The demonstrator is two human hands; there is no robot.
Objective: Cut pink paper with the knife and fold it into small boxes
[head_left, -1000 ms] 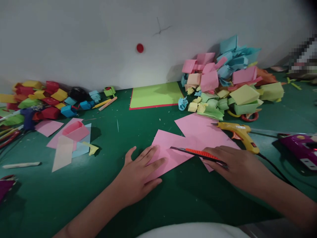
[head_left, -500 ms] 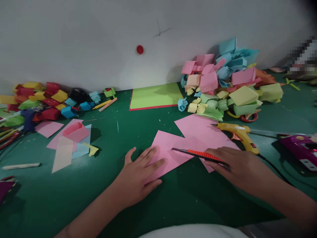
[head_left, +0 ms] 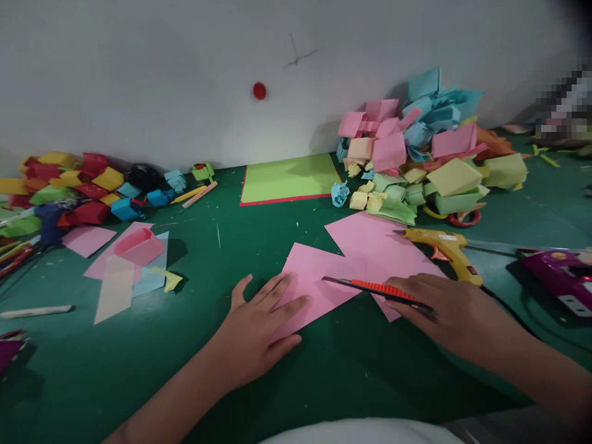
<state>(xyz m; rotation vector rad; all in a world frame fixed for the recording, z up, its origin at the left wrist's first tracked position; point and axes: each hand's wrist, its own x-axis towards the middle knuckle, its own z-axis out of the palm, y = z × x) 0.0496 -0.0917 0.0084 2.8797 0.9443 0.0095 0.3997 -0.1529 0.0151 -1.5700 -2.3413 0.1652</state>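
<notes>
A sheet of pink paper (head_left: 319, 271) lies on the green table in front of me. My left hand (head_left: 263, 327) rests flat on its left part, fingers spread. In my right hand (head_left: 444, 314) is a box cutter (head_left: 377, 288) with an orange-red and black handle. Its blade points left over the middle of the sheet; whether the tip touches the paper I cannot tell. A second piece of pink paper (head_left: 383, 237) lies behind and to the right, partly under the cutter and my right hand.
A yellow glue gun (head_left: 439, 243) lies to the right, near a purple device (head_left: 559, 277). Folded paper pieces (head_left: 416, 148) are heaped at the back right, coloured paper blocks (head_left: 87, 185) at the back left. A green sheet (head_left: 291, 179) lies by the wall, paper scraps (head_left: 115, 290) at left.
The box cutter and my right hand have shifted very slightly to the right. My left hand stays in place on the pink paper.
</notes>
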